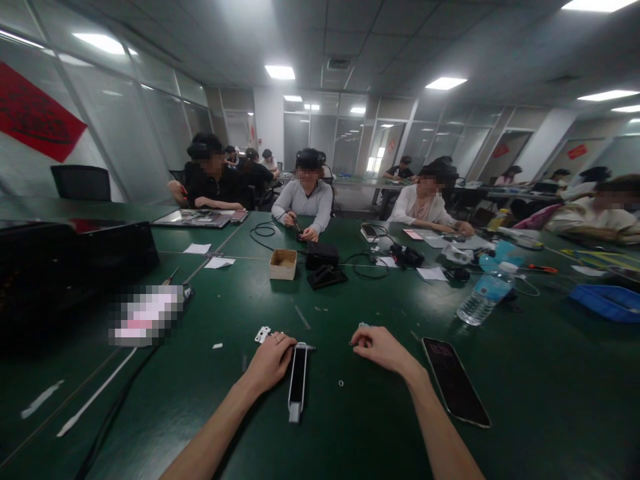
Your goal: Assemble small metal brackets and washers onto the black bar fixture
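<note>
My left hand (pixel 273 359) rests on the green table with its fingers curled. Its thumb side meets the upper end of a slim black bar in a white frame (pixel 299 373), which has a pale grey tip toward me. A small white plate with holes (pixel 262 334) shows just past the knuckles. What the left fingers grip underneath is hidden. Farther right, my right hand (pixel 383 348) hovers low with thumb and forefinger bent together; anything between them is too small to make out. A small greyish piece (pixel 365 325) lies just beyond that hand. Between the hands sits a tiny white ring (pixel 341 383).
A phone (pixel 456 381) lies right of my right forearm, with a water bottle (pixel 487 293) behind it. Ahead stand a small open cardboard box (pixel 283 265) and a black box (pixel 321 255). A blue tray (pixel 605 301) sits far right. People work across the table.
</note>
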The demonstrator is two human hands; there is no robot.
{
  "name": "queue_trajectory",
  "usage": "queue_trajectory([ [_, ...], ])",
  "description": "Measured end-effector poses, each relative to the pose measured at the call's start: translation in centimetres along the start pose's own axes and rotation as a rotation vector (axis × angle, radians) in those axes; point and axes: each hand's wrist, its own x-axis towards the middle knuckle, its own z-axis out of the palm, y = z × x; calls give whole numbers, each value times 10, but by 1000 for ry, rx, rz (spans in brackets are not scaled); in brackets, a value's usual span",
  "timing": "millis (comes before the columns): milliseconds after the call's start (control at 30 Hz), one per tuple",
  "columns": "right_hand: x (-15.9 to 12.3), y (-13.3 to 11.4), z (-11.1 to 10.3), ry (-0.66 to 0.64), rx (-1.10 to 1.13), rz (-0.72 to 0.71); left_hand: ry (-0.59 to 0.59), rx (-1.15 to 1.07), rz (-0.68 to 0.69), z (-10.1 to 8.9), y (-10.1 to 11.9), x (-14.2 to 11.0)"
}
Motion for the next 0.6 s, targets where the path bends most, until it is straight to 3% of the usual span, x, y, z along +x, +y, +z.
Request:
queue_trajectory([
  [67,-1,8,-10,157,-92,45,-5,-6,-8,-1,2,1],
  [133,-1,15,-16,228,-170,83,-7,-6,-13,-3,4,2],
  [600,17,-2,19,141,-239,78,6,38,0,-1,3,1],
])
